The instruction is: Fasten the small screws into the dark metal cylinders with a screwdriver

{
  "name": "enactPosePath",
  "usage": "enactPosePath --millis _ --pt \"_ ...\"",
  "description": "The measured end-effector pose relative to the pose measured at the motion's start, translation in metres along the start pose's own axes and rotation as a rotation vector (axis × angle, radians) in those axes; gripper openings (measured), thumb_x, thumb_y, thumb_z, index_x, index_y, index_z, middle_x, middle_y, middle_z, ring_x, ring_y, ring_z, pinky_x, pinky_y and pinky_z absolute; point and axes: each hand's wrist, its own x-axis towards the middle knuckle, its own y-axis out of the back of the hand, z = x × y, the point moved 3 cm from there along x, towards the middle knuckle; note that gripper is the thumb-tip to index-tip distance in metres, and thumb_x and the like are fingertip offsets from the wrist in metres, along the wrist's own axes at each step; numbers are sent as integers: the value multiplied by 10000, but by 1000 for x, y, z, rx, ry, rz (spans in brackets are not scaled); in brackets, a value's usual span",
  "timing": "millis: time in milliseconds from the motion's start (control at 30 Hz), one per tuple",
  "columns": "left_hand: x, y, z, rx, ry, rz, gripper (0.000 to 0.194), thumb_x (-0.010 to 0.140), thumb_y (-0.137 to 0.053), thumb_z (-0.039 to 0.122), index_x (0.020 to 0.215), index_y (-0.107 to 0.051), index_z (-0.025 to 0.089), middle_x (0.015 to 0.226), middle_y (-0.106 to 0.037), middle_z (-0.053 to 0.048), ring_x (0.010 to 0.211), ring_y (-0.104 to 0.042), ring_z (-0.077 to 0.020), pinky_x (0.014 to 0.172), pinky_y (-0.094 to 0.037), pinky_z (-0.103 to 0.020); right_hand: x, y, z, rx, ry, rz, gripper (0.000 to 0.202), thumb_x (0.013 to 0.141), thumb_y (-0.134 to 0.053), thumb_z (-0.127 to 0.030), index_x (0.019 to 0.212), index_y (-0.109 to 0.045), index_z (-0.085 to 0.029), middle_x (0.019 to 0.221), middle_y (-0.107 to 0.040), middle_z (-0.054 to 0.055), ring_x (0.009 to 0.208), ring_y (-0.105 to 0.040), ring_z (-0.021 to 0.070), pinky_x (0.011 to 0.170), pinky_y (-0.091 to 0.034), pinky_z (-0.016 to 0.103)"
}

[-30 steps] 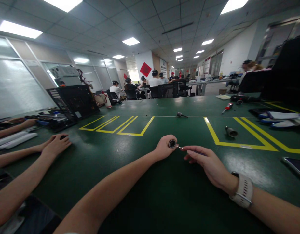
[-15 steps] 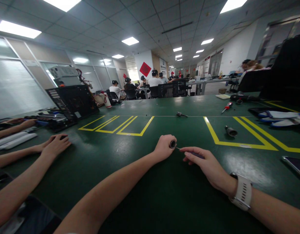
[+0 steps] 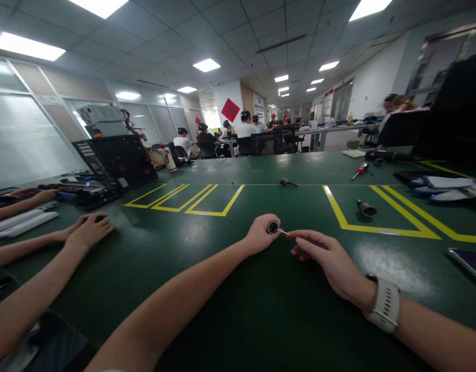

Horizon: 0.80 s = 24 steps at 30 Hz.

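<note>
My left hand [image 3: 262,233] is closed around a dark cylindrical connector [image 3: 272,227], whose round metal-rimmed open end faces me. Most of its body is hidden in the fist. My right hand [image 3: 319,250], with a watch at the wrist, pinches a slim screwdriver [image 3: 283,232]. Its thin metal shaft points left, and the tip is at the connector's open end; I cannot tell how far inside it reaches. The fingers largely cover the dark handle. A similar cylindrical connector [image 3: 366,208] lies on the green table [image 3: 207,243] inside a yellow-taped area to the right.
A small dark part [image 3: 288,182] lies beyond my hands. Farther right are a red-handled screwdriver [image 3: 361,170], white-and-blue gloves [image 3: 443,187] and a phone-like device [image 3: 468,264]. At left, another person's hands [image 3: 89,230] rest on the table near a black computer case [image 3: 116,164].
My left hand has turned slightly, so the connector's open end sits a little farther left and shows more fully. More of the screwdriver's shaft is visible. My right hand has barely moved.
</note>
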Motion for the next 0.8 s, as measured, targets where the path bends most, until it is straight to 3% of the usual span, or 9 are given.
enactPosePath --millis 267,600,800 --pt "-2 -1 7 337 -27 -55 49 741 -534 125 708 -556 155 702 -560 -2 704 -509 -143 689 -363 -284 0 -1 1 -77 -16 -17 301 758 -617 -372 997 -673 -198 851 -666 44 801 -599 199 711 -444 352" --pt "-1 2 1 -66 -2 -24 145 751 -584 249 687 -507 145 689 -509 23 649 -484 -104 622 -393 -225 -1 3 0 49 -62 -30 289 755 -619 -351 997 -675 -203 862 -663 45 804 -593 195 712 -436 345" --pt "-1 0 1 32 -7 -14 86 736 -581 199 698 -525 147 695 -521 21 651 -490 -109 634 -388 -234 -1 2 2 3 -12 -7 298 782 -593 -357 1028 -654 -201 821 -656 39 791 -585 190 700 -439 342"
